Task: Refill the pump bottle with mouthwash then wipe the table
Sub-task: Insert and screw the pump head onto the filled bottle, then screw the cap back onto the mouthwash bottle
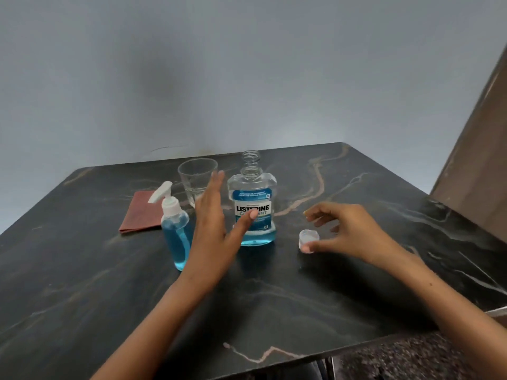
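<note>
- Dark marbled stone made up the surface (274, 311), set against a plain grey wall that filled the upper half of the frame.
- At frame centre the left hand (216, 223) was spread flat, fingers extended, holding nothing, between the pump bottle (175, 229) and the mouthwash bottle (253, 207).
- Right of centre, the right hand (348, 231) hovered half-curled over the small clear cap (308, 239), thumb touching it; whether it actually pinched the cap I cannot tell.
- The mouthwash bottle stood upright with its neck uncapped, just beside the left thumb; a careless sweep could probably tip it and flood the surface.
- The pump bottle leaned slightly, pump head on, partly blue-filled; a brush from the left wrist might topple it.
- Behind stood a drinking glass (197, 179), likewise within knocking reach.
- At left lay a folded red cloth (140, 212), likely for wiping.
</note>
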`<state>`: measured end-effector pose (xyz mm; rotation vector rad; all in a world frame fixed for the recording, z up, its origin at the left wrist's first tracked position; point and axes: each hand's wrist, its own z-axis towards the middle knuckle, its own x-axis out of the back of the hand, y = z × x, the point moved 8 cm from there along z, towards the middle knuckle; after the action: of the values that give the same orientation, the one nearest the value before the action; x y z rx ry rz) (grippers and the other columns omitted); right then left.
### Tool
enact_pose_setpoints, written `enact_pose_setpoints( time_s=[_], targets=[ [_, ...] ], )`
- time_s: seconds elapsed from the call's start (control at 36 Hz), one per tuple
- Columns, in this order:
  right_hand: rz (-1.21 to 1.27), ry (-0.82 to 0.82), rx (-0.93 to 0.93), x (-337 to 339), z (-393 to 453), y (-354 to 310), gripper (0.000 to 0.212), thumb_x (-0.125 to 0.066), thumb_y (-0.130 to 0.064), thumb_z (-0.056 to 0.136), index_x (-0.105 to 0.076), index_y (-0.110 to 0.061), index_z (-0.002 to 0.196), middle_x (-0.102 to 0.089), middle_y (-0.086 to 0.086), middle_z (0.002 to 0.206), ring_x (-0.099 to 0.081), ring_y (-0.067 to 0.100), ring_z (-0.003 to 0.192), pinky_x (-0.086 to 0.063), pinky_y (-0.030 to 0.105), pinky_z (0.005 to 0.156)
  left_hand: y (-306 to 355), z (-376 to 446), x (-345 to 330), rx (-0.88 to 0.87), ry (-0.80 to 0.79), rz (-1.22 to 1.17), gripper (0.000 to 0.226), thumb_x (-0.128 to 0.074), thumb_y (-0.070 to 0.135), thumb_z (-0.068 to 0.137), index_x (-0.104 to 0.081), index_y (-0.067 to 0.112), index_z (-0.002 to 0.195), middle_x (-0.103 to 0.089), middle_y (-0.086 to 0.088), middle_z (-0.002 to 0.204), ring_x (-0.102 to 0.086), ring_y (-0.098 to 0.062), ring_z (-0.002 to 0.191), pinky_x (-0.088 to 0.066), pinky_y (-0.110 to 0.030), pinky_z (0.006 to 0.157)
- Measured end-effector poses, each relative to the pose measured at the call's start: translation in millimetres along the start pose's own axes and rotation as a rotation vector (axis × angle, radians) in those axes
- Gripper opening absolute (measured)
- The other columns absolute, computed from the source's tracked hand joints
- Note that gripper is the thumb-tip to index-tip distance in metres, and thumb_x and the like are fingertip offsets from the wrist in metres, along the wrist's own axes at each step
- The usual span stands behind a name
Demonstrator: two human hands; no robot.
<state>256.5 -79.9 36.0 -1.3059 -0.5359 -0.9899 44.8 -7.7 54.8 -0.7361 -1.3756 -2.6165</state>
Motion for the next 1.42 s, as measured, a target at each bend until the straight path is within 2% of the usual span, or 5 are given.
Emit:
enact_pose_setpoints(
  time_s=[0.08, 0.25, 0.47, 1.06, 1.42],
  targets=[
    [-0.070, -0.055, 0.033, -10.1, 4.4, -1.3, 0.063, -0.079, -0.061, 0.049, -0.063, -0.034, 0.105, -0.068, -0.019, 0.095, -0.064, -0.003, 0.088, -0.056, 0.030, 0.078, -11.8, 12.6, -4.8, 0.046, -0.009, -0.081, 0.072, -0.058, 0.040, 0.082, -0.023, 0.033, 0.145, -0.029, 0.014, 0.150, -0.028, -0.004, 0.135, -0.035, -0.039, 0.111],
    [-0.028, 0.020, 0.072, -8.6, 20.2, -8.6, 0.040, -0.083, -0.039, 0.063, -0.068, -0.025, 0.097, -0.070, -0.012, 0.092, -0.066, 0.006, 0.086, -0.057, 0.033, 0.078, -10.8, 21.0, -6.0, -0.007, 0.012, -0.220, 0.043, -0.060, 0.046, 0.075, -0.046, 0.040, 0.115, -0.055, 0.031, 0.113, -0.051, 0.022, 0.103, -0.046, -0.002, 0.077],
    [0.226, 0.230, 0.209, 35.0, 40.8, -51.1, 0.054, -0.090, -0.021, 0.057, -0.054, -0.025, 0.097, -0.065, -0.015, 0.091, -0.065, -0.001, 0.085, -0.055, 0.013, 0.062, -10.9, 16.8, -4.6, -0.038, 0.055, -0.233, 0.041, -0.065, 0.044, 0.076, -0.053, 0.027, 0.111, -0.065, 0.018, 0.115, -0.061, 0.002, 0.108, -0.055, -0.033, 0.089],
    [-0.062, -0.085, 0.567, 68.8, 70.6, -156.6, 0.042, -0.082, -0.007, 0.069, -0.072, -0.021, 0.108, -0.067, -0.005, 0.106, -0.064, 0.006, 0.095, -0.057, 0.023, 0.078, -4.9, 23.6, 8.8, -0.039, 0.139, -0.247, 0.040, -0.059, 0.048, 0.076, -0.058, 0.036, 0.114, -0.057, 0.027, 0.115, -0.051, 0.017, 0.110, -0.046, -0.004, 0.083],
    [-0.202, -0.254, 0.626, 53.9, 79.7, -177.2, 0.035, -0.081, -0.003, 0.068, -0.073, -0.018, 0.099, -0.070, -0.008, 0.101, -0.063, 0.000, 0.093, -0.056, 0.020, 0.078, -2.1, 25.5, 16.1, -0.048, 0.129, -0.185, 0.043, -0.062, 0.049, 0.074, -0.064, 0.032, 0.113, -0.065, 0.011, 0.119, -0.059, -0.002, 0.109, -0.046, -0.005, 0.081]
  ],
)
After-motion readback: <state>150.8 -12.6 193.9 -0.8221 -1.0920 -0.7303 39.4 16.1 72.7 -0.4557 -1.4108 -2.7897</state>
